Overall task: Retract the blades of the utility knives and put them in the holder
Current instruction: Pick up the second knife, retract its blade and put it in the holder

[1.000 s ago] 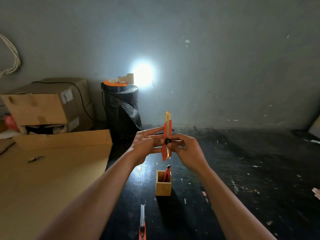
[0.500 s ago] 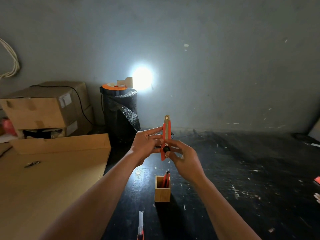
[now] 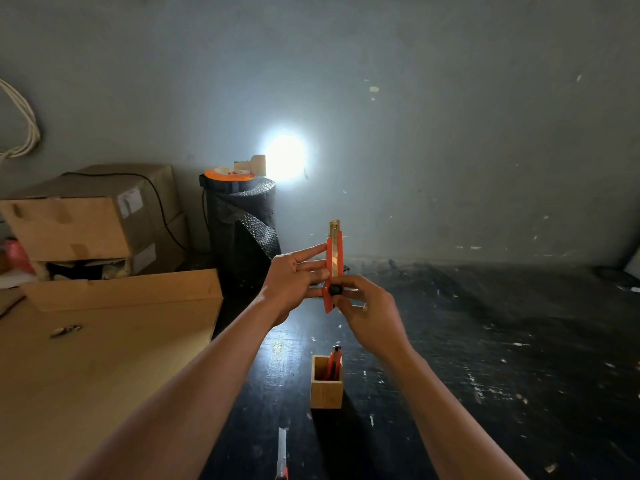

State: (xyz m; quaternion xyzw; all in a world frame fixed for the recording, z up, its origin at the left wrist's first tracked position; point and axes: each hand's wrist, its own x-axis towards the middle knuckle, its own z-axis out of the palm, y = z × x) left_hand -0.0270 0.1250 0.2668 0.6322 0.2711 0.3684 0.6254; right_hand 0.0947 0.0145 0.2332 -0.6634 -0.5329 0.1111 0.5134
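Observation:
I hold an orange utility knife [image 3: 335, 261] upright in front of me, with only a short brass-coloured tip showing above its body. My left hand [image 3: 294, 284] grips its left side with fingers stretched along it. My right hand [image 3: 367, 310] pinches the lower end, thumb by the black slider knob. Below stands a small wooden holder [image 3: 326, 389] on the black table [image 3: 485, 341], with one orange knife [image 3: 334, 363] inside. Another knife [image 3: 281, 453] lies at the near edge with its blade out.
A large flat cardboard sheet [image 3: 104, 358] covers the left of the table, with a small metal item [image 3: 65, 330] on it. Stacked cardboard boxes [image 3: 86, 220] sit at the back left. A black bubble-wrap roll [image 3: 242, 230] stands by the wall under a bright lamp [image 3: 284, 157].
The brass blade sticking out of the held knife has grown shorter, drawn down into the body. My hands and the knife stay in about the same place above the holder.

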